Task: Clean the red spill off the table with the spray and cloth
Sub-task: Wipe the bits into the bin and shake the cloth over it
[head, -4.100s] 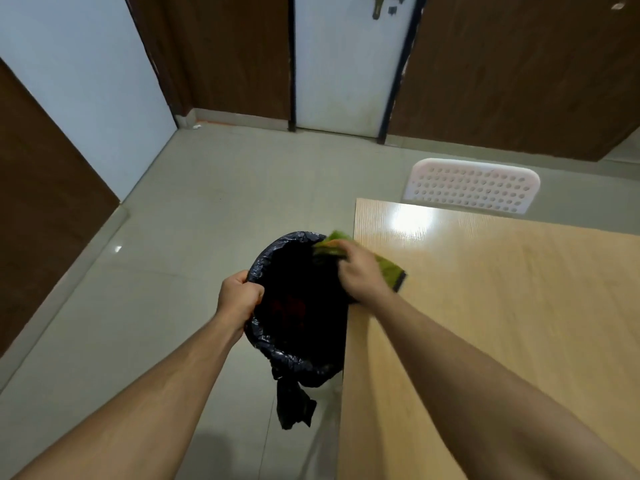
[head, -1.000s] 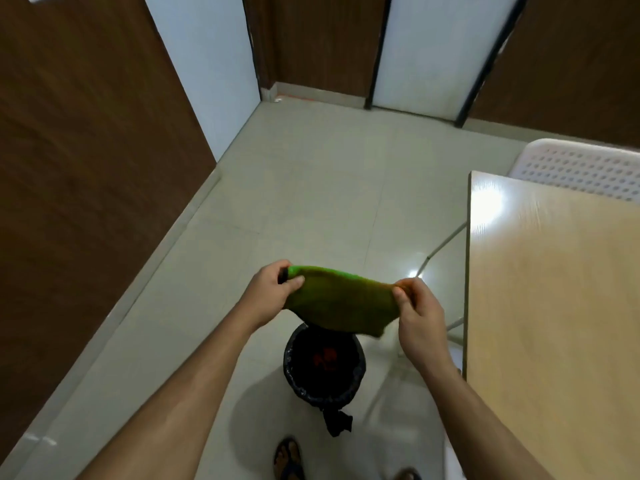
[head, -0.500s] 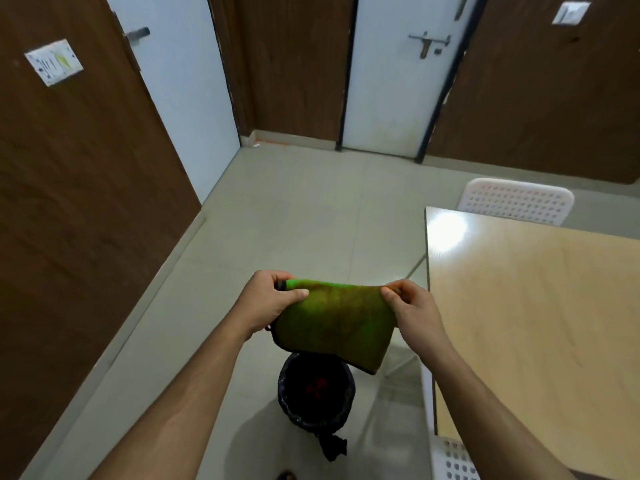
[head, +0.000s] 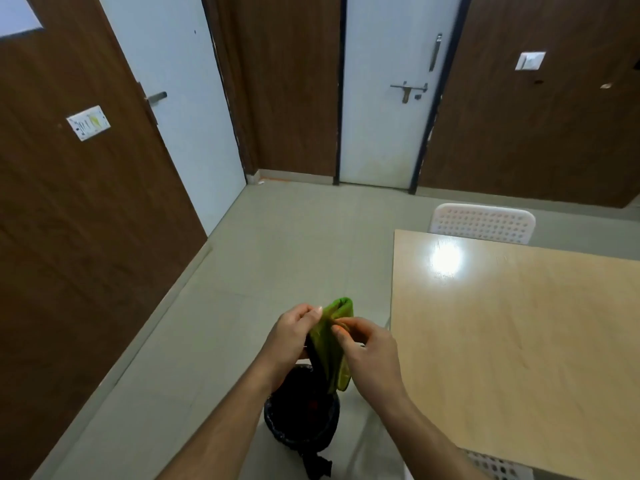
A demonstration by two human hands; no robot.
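Now the left hand and right hand each pinch the green cloth above the bin beside the desk; soft and limp, it seems best held by its folded edges

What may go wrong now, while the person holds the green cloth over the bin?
1. Both hands, the left hand and the right hand, only pinch the green cloth near its top; it may slip into the black-lined bin directly below.
2. The bin stands close to the table edge, so a step could knock it over.
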